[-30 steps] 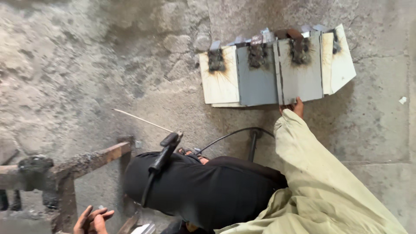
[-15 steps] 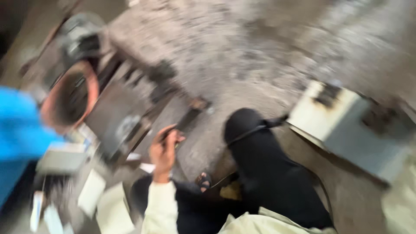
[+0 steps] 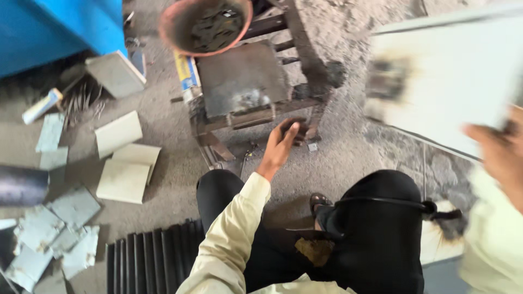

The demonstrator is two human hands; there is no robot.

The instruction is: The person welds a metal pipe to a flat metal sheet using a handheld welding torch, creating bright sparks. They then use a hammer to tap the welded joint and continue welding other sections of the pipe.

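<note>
reaching left hand (image 3: 281, 142) to rusty metal stand (image 3: 245, 81); right hand (image 3: 498, 155) gripping blurred pale panel (image 3: 447, 71).

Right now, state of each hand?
Left hand: fingers curled over a small dark object at the rusty metal stand; a firm grip cannot be told.
Right hand: holding a blurred pale flat panel.

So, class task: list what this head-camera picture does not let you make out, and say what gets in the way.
- Right hand: motion blur and the right frame edge hide its grip on the pale panel.
- Dark patch on that panel: blurred, kind unclear.
- Small dark thing at the left hand: fingers cover it; held or only touched, unclear.
- Contents of the rust-coloured bowl: dark pieces, too small to identify; rim cut by top edge.
- Blue object: cut off at the corner.
</note>
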